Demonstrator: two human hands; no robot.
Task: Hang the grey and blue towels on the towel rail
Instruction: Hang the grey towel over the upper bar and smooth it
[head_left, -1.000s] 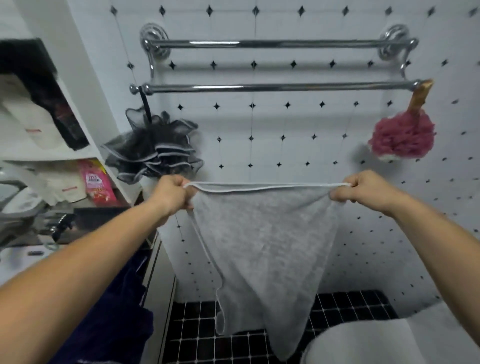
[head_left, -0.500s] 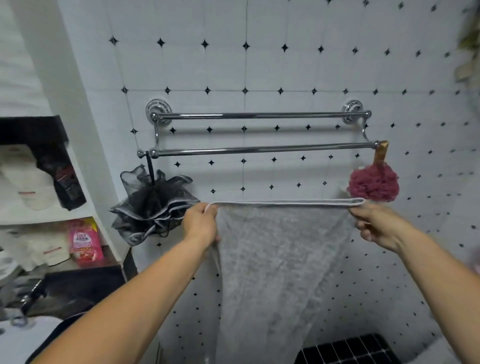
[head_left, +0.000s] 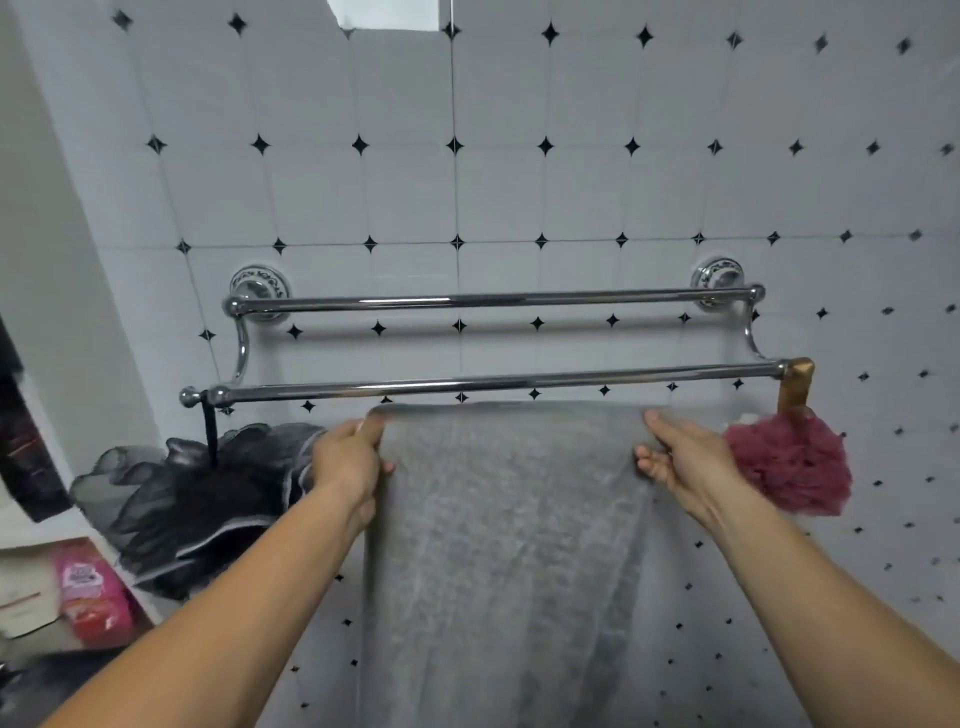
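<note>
1. Against the white tiled wall (head_left: 571, 197) with its small black diamond insets, a chrome double towel rail (head_left: 493, 384) runs across the view, both bars bare of towels.
2. Just below the lower bar hangs the grey towel (head_left: 509, 545), spread flat, its top edge close under the bar but not yet over it; I judge this the first hanging step, barely half done.
3. Next, the top edge needs lifting above the lower bar and dropping behind it, kept level so the cloth drapes evenly.
4. Left hand (head_left: 348, 462) is closed on the towel's upper left corner; right hand (head_left: 680, 462) pinches the upper right edge, fingers curled round the cloth.
5. Black bath pouf (head_left: 208, 499) hangs from the rail's left end, a pink one (head_left: 789, 462) from the right; both crowd the towel's sides.
6. Blue towel is not clearly in view.
7. Pink packet (head_left: 91, 592) sits on a shelf at far left.
</note>
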